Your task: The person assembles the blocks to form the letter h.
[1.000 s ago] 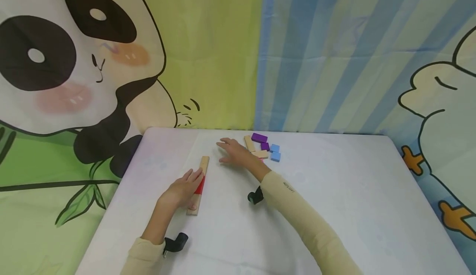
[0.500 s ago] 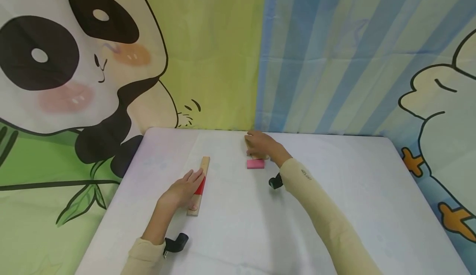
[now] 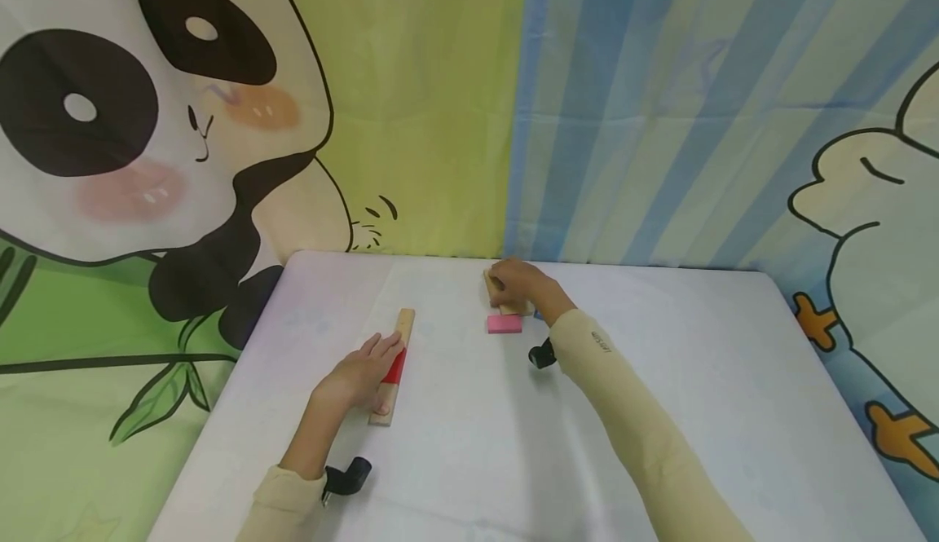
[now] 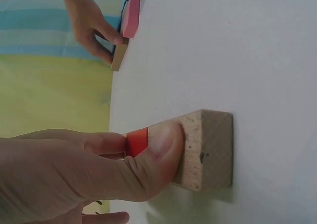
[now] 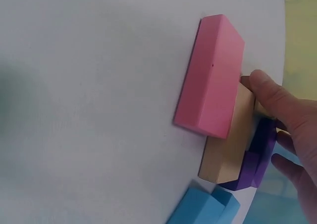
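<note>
My left hand [image 3: 359,375] lies over a row of blocks end to end: a plain wooden block [image 3: 405,324], a red block [image 3: 394,367] and another plain wooden block [image 4: 190,127]. Its thumb presses on the nearer wooden block, while the fingers extend along the row. At the table's back edge, my right hand [image 3: 517,281] pinches a plain wooden block [image 4: 119,57] with thumb and fingers. Just in front lie a second wooden block [image 5: 225,149] and a pink block [image 5: 210,80]. Purple blocks [image 5: 260,144] are beside the right fingers, hidden by that hand in the head view.
Blue blocks [image 5: 198,206] lie beside the cluster. A white table [image 3: 660,412] carries everything; its back edge meets a printed cloth backdrop [image 3: 623,110]. Black wrist cameras [image 3: 543,354] stick out from both wrists.
The right hand has moved right from beside the block cluster onto a wooden block there, its fingers closing round it. The left hand stays on its row.
</note>
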{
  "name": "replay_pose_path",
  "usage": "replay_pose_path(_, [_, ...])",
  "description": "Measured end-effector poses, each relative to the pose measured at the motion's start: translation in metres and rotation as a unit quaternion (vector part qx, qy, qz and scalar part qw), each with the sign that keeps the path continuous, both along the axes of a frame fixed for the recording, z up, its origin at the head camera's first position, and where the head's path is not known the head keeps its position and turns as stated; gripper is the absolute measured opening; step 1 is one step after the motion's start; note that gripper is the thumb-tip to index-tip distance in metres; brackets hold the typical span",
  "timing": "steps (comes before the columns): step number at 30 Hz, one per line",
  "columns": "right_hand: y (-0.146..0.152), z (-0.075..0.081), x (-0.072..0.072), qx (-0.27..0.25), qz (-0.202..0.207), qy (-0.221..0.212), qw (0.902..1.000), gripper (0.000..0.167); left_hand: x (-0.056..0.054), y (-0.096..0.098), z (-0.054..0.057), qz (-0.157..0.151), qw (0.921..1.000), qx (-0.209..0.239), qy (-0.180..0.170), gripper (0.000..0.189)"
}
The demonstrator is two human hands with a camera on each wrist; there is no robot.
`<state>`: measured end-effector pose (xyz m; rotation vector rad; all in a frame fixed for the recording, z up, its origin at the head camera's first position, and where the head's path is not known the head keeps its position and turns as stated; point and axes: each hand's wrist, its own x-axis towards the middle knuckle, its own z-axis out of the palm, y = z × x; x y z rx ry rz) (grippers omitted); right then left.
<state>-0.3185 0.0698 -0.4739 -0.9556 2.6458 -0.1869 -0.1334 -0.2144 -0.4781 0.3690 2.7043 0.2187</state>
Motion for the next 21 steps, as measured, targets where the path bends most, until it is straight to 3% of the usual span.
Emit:
replay_pose_path(5, [-0.003,-0.012,-0.003,0.014,-0.014,0.033,0.9993,0.042,-0.001,0.0,0.001,0.001,1.0,-0.002,-0.004,0.102])
replay_pose_path(11, [-0.005,-0.015,-0.002,0.012,-0.018,0.057,0.9981,0.054,0.0,0.002,0.003,-0.001,1.0,-0.004,0.001,0.102])
replay_pose_path(15, [-0.003,-0.014,-0.001,0.011,-0.019,0.046,0.9987,0.059,0.0,0.002,0.005,0.0,1.0,-0.001,0.0,0.102])
replay_pose_path(21, [0.0,-0.009,0.002,-0.001,-0.022,0.014,0.9997,0.049,-0.001,0.003,0.003,-0.003,1.0,-0.002,-0.001,0.102])
